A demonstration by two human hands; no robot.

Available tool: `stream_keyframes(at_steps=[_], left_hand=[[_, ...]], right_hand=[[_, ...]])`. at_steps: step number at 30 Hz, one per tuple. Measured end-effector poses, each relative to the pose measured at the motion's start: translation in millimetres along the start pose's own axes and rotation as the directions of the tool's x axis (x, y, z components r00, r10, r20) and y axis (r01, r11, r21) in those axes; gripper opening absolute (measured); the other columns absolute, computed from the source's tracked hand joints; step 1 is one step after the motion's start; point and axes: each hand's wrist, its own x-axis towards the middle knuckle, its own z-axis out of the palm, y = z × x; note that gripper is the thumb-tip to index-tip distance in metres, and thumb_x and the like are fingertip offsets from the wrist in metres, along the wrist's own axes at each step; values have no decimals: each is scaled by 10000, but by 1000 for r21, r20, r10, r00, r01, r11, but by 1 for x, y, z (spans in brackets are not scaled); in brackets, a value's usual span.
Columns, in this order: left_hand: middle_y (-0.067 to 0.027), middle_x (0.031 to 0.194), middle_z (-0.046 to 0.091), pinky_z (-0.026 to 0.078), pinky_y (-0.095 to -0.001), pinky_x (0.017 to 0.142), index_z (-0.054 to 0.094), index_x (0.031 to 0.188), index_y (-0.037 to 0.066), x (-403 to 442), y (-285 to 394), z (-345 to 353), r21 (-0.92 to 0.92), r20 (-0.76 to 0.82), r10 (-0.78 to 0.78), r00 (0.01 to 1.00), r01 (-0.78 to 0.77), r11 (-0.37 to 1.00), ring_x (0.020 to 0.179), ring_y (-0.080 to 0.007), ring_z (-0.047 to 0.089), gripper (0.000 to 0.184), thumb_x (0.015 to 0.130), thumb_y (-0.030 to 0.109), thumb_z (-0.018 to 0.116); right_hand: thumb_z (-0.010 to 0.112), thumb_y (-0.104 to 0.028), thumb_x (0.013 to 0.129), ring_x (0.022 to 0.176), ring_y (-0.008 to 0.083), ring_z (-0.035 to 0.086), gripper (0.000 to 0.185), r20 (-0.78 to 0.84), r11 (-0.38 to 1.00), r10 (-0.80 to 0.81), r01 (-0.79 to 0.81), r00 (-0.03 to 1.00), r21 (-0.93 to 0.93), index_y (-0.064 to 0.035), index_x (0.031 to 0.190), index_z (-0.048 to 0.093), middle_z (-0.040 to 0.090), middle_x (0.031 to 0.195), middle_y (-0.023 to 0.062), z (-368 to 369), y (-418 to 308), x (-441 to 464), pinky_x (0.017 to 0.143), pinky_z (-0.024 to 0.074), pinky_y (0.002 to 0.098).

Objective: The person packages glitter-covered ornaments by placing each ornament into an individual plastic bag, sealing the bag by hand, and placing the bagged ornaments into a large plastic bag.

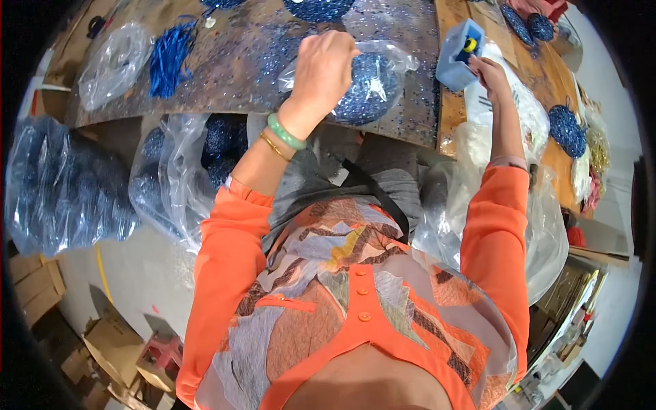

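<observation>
A round, sparkly blue tinsel piece (369,89) lies in a clear plastic bag (400,58) at the near edge of the worktable. My left hand (324,72), with a green bangle at its wrist, is closed over the left side of the bag, seemingly gripping the gathered plastic. Its fingertips are mostly hidden. My right hand (488,74) reaches to the light blue tape dispenser (459,58), which holds a roll with a yellow core. The right fingers are pinched together at the dispenser's near right side; whatever is between them is too small to see.
Blue tinsel strands (171,61) and an empty plastic bag (113,68) lie at left. Large bags of blue balls (61,184) stand below the table's left edge. More blue tinsel pieces (567,130) lie right. White plastic bags (478,143) hang near my right forearm.
</observation>
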Motion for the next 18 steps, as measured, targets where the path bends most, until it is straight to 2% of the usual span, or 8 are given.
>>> stream_keyframes(at_steps=[1,6,8,10,11,14,18], left_hand=[[-99,811,589,421,-396,765,565,846,46,-1,0,-1,-1,14,-11,1000,11,1000,802,-317,569,61,823,67,618],[-105,811,585,419,-399,756,560,837,43,4,5,-2,-20,17,-10,1000,11,1000,797,-318,570,57,826,69,610],[-107,810,584,419,-401,752,560,835,44,3,5,0,1,32,-22,999,22,1000,800,-320,570,55,828,70,608],[-103,795,579,406,-404,750,549,824,51,4,5,0,16,40,-20,999,20,1000,797,-311,569,65,820,70,611],[-101,787,576,399,-405,749,543,819,54,4,6,0,32,43,-25,999,24,999,796,-307,569,71,816,70,613],[-99,790,576,398,-404,759,536,822,55,4,8,-1,43,56,-44,997,41,998,802,-306,567,77,822,75,611],[-98,797,573,399,-400,767,536,833,56,4,8,-1,51,62,-34,998,31,998,812,-301,565,81,824,79,612]], right_hand=[[678,-268,841,532,38,405,215,-22,1000,7,-7,1000,12,-55,850,695,583,666,-40,0,-3,0,488,289,215],[655,-222,844,586,66,452,188,-127,974,-213,220,969,48,-44,786,674,554,647,-15,-6,-21,-12,541,327,228],[654,-214,838,547,63,435,185,-169,977,-197,208,966,54,-55,744,663,545,626,-15,1,-37,-28,506,317,225],[650,-207,837,499,56,414,175,-107,982,-135,147,985,116,-67,732,651,535,604,-24,3,-41,-46,459,298,217],[639,-193,843,470,48,401,170,-134,965,-121,148,984,216,-71,725,639,533,592,-28,11,-36,-54,427,281,205],[595,-165,884,477,46,404,156,-156,926,-58,111,986,360,-45,790,628,539,610,-22,32,-28,-88,433,287,195],[589,-194,918,480,40,403,182,-186,869,6,87,983,487,-38,828,615,522,610,-29,48,6,-99,433,295,187]])
